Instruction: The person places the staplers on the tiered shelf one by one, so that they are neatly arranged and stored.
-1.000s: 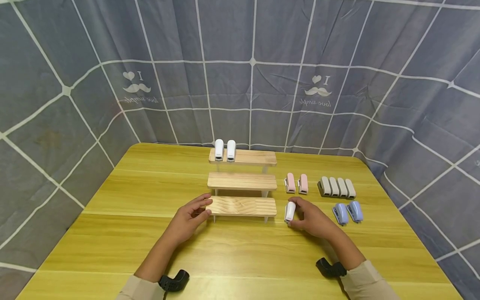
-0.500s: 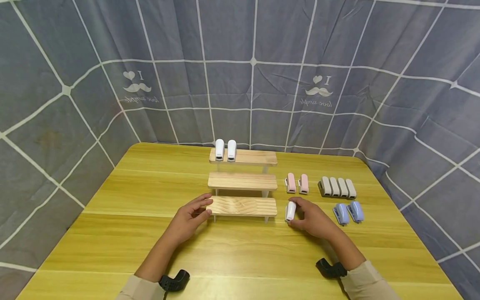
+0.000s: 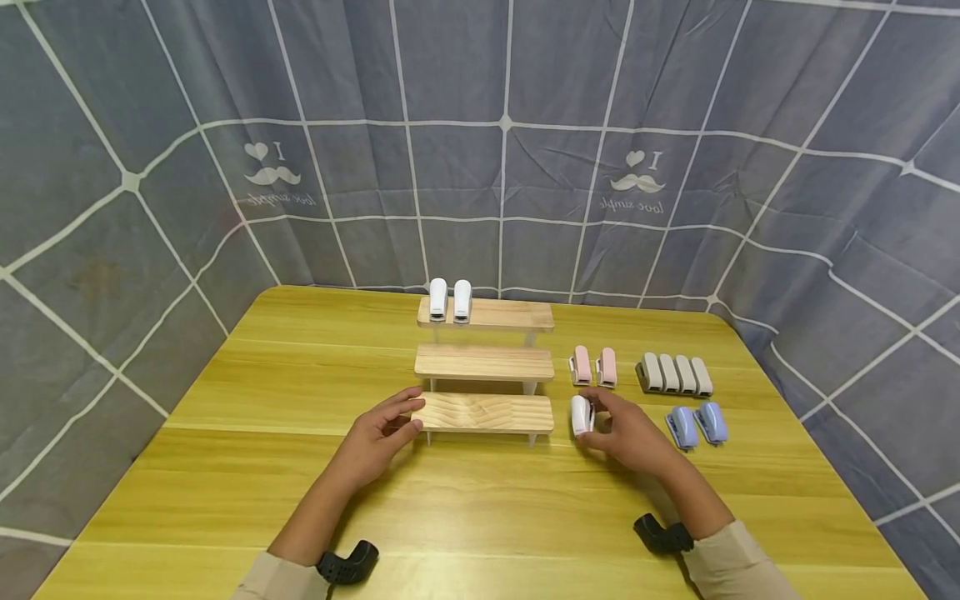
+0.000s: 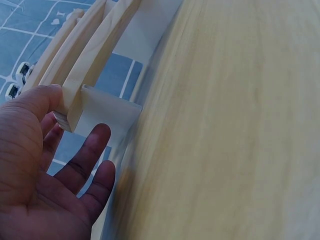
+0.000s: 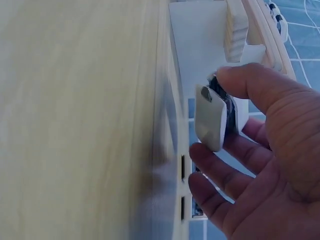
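My right hand [image 3: 626, 432] holds a small white stapler [image 3: 578, 415] between thumb and fingertips, just right of the lowest shelf. In the right wrist view the stapler [image 5: 211, 117] is turned on its side, its dark inner part facing the thumb. My left hand [image 3: 378, 435] pinches the left end of the lowest shelf [image 3: 482, 412] of a three-step wooden stand; the lower fingers [image 4: 90, 155] extend free below the plank. Two white staplers [image 3: 438, 298] stand side by side at the left of the top shelf [image 3: 513, 313].
Right of the stand lie two pink staplers [image 3: 582, 365], a row of several off-white staplers [image 3: 673, 375] and two blue staplers [image 3: 682, 428]. A grey grid-patterned curtain [image 3: 457, 175] surrounds the back and sides of the wooden table [image 3: 480, 517].
The white stapler in my right hand has come up slightly and turned, showing more of its side. My left hand stays at the shelf end.
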Tool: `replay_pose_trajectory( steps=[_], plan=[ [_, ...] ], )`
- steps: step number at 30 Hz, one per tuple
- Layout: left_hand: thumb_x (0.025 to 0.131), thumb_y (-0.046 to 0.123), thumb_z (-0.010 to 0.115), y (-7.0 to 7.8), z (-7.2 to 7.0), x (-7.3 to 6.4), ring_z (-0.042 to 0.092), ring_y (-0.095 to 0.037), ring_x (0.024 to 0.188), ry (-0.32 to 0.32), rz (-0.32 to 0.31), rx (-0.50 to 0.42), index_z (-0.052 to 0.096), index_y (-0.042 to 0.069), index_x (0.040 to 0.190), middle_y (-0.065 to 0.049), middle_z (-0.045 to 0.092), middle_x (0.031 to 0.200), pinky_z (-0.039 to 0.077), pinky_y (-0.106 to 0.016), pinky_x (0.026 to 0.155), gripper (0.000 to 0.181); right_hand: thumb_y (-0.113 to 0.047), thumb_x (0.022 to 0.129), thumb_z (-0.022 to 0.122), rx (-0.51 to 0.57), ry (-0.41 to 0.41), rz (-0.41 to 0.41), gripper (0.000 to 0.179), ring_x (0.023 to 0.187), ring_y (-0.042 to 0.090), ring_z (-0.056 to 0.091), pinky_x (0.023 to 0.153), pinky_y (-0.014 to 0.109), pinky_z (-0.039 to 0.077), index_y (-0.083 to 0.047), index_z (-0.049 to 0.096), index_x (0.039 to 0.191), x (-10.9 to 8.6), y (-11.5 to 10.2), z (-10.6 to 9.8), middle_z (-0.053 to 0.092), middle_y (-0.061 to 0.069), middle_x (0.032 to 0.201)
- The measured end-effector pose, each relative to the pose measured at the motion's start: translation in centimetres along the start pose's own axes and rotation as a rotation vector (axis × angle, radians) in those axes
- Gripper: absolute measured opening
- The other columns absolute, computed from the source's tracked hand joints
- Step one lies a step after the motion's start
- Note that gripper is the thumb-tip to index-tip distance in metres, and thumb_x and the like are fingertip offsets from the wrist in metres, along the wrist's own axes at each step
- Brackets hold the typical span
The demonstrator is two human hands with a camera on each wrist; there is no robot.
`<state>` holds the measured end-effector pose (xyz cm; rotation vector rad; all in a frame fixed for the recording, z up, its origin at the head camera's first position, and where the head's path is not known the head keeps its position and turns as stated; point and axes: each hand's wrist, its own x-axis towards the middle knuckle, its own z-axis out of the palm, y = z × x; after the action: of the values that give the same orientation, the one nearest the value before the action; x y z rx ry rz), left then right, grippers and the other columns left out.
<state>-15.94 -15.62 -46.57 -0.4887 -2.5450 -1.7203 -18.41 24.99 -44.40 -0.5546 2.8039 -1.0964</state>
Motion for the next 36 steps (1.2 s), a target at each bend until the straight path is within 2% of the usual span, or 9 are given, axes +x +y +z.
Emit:
replay_pose_trajectory(
  steps=[4,8,13,22,31,36],
  plan=[
    [0.099,0.024,0.065,0.0,0.0,0.0,0.055,-0.026,0.125,0.0,0.002,-0.002,0.062,0.005,0.135,-0.002,0.049,0.149,0.047,-0.034,0.098,0.041,-0.022,0.087,0.079,0.021,0.003,0.002,0.063,0.114,0.031,0.059,0.09,0.046,0.051,-0.003,0.05,0.139,0.0,-0.1,0.0,0.062,0.009,0.122],
    [0.099,0.025,0.065,0.1,0.0,0.0,0.054,-0.026,0.126,-0.001,0.002,-0.008,0.062,0.004,0.135,-0.004,0.049,0.149,0.047,-0.035,0.099,0.041,-0.022,0.086,0.08,0.014,0.027,-0.009,0.064,0.114,0.033,0.06,0.091,0.049,0.051,-0.003,0.05,0.14,-0.1,-0.2,-0.2,0.063,0.01,0.122],
    [0.099,0.025,0.065,0.1,0.0,0.0,0.054,-0.026,0.126,-0.001,0.001,-0.012,0.062,0.004,0.134,-0.005,0.049,0.149,0.047,-0.035,0.099,0.041,-0.021,0.087,0.08,-0.015,0.065,-0.038,0.061,0.112,0.033,0.06,0.092,0.05,0.049,-0.003,0.051,0.137,-0.2,-0.6,-0.6,0.063,0.012,0.122],
    [0.099,0.025,0.065,0.0,0.0,-0.1,0.054,-0.026,0.127,0.001,0.004,-0.008,0.062,0.004,0.135,-0.003,0.049,0.149,0.047,-0.034,0.098,0.042,-0.015,0.087,0.078,0.01,0.114,-0.116,0.057,0.111,0.03,0.059,0.089,0.049,0.048,-0.008,0.049,0.136,0.1,-2.0,-1.7,0.063,0.009,0.121],
    [0.098,0.025,0.066,0.1,0.0,-0.1,0.055,-0.026,0.125,0.003,0.0,-0.008,0.062,0.004,0.134,-0.004,0.049,0.149,0.047,-0.034,0.098,0.042,-0.011,0.087,0.078,0.035,0.139,-0.185,0.071,0.115,0.029,0.057,0.09,0.051,0.049,-0.002,0.042,0.147,0.9,-3.8,-2.4,0.06,0.013,0.128],
    [0.098,0.025,0.066,0.4,-0.1,-0.1,0.055,-0.027,0.125,0.003,-0.005,-0.005,0.062,0.003,0.135,-0.003,0.049,0.149,0.047,-0.035,0.098,0.043,-0.01,0.087,0.078,0.038,0.141,-0.19,0.068,0.114,0.028,0.056,0.09,0.053,0.048,0.0,0.044,0.145,1.4,-4.9,-2.9,0.06,0.013,0.127]
  ],
)
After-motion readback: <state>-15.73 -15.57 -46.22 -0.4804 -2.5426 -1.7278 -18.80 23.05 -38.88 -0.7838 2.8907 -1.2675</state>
